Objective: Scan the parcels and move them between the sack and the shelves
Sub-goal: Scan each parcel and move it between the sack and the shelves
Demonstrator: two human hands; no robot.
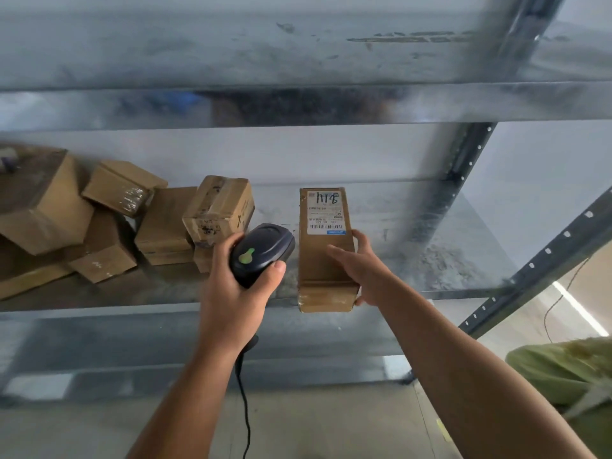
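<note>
Now at the shelf (430, 276): scanner (261, 253) beside parcel (323, 263)

Up front, the left hand (231, 293) grips the scanner, fingers curled round its dark body and the thumb laid along its right side, next to a green patch on top. Its head points toward the back of the shelf, just beside the parcel's left edge. A black cable (244, 409) hangs down below the wrist.

The right hand (362, 270) holds the parcel from the right: the thumb lies across the brown top and the fingers wrap its right side. The parcel lies lengthwise on the middle shelf, its near end at the front lip. A white label with black handwriting faces up on its far half.

To the left, a heap of brown boxes (109, 220) sits on the same shelf, some tilted. A green sack (563, 372) shows at the lower right, low down, near a slanted metal brace (546, 253).
</note>
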